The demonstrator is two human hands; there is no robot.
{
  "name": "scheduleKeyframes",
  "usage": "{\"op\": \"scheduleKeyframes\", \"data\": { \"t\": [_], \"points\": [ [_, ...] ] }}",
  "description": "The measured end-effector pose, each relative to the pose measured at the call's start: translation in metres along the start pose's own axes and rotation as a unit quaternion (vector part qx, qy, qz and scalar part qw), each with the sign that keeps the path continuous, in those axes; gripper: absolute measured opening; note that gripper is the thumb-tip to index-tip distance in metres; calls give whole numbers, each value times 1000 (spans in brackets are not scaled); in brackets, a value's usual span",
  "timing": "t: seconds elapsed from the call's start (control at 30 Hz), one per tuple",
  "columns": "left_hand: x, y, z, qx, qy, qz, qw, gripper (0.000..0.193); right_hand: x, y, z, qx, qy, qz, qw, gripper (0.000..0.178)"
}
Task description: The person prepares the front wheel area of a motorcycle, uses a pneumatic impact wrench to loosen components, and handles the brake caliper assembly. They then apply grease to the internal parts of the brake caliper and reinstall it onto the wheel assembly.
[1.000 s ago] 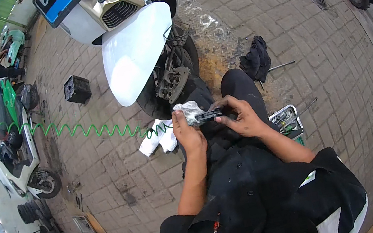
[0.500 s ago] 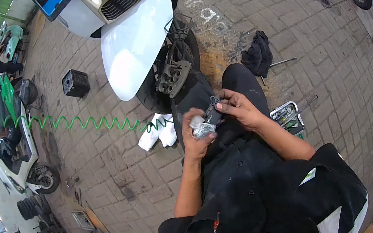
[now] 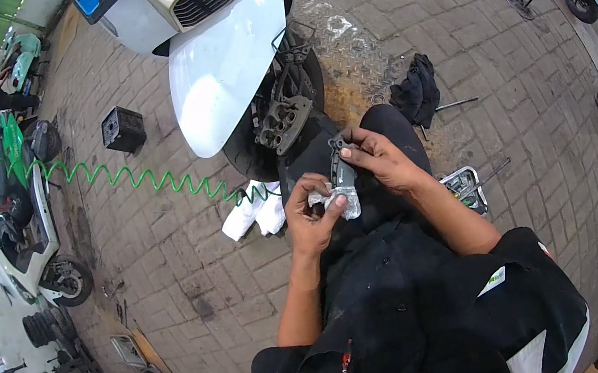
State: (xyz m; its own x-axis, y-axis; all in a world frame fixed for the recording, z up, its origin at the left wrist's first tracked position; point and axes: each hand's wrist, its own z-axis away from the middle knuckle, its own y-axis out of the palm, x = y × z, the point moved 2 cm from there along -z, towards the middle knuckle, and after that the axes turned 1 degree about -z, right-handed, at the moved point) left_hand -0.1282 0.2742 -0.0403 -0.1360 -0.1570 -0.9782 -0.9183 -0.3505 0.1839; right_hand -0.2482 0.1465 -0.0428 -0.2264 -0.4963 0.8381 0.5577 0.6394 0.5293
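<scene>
My right hand (image 3: 380,159) pinches the upper end of a dark grey brake pad (image 3: 343,173) between thumb and fingers, above my lap. In my left hand (image 3: 310,220), thumb and curled fingers grip a crinkled clear plastic bag (image 3: 350,205). The bag lies around the pad's lower end; whether the left fingers press on the pad through it cannot be made out. Just ahead of my hands, a brake caliper (image 3: 284,122) with round piston bores hangs beside the front wheel of a white scooter (image 3: 227,64).
A green coiled hose (image 3: 115,172) stretches in from the left. White cloths (image 3: 243,218) lie left of my legs; a tool tray (image 3: 465,189) and black cloth (image 3: 416,92) lie right. A black bin (image 3: 123,129) stands on the paving. Someone sits far left by a green scooter.
The brake pad now stands more upright, and its lower end sits at the plastic bag. The bag has shifted right with my left thumb, and my right hand has drawn slightly up.
</scene>
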Motion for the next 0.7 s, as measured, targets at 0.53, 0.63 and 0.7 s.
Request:
{"op": "scheduleKeyframes", "data": {
  "t": [0.53,0.63,0.7],
  "points": [
    [-17,-2,5,-38,263,-346,900,18,16,-9,-3,-61,-38,-33,997,21],
    [-20,10,11,-28,316,-325,891,18,7,-40,-7,-227,-92,-118,962,20],
    [-28,6,27,-18,333,-293,896,18,12,-81,-19,-319,-145,-196,916,22]
  ]
}}
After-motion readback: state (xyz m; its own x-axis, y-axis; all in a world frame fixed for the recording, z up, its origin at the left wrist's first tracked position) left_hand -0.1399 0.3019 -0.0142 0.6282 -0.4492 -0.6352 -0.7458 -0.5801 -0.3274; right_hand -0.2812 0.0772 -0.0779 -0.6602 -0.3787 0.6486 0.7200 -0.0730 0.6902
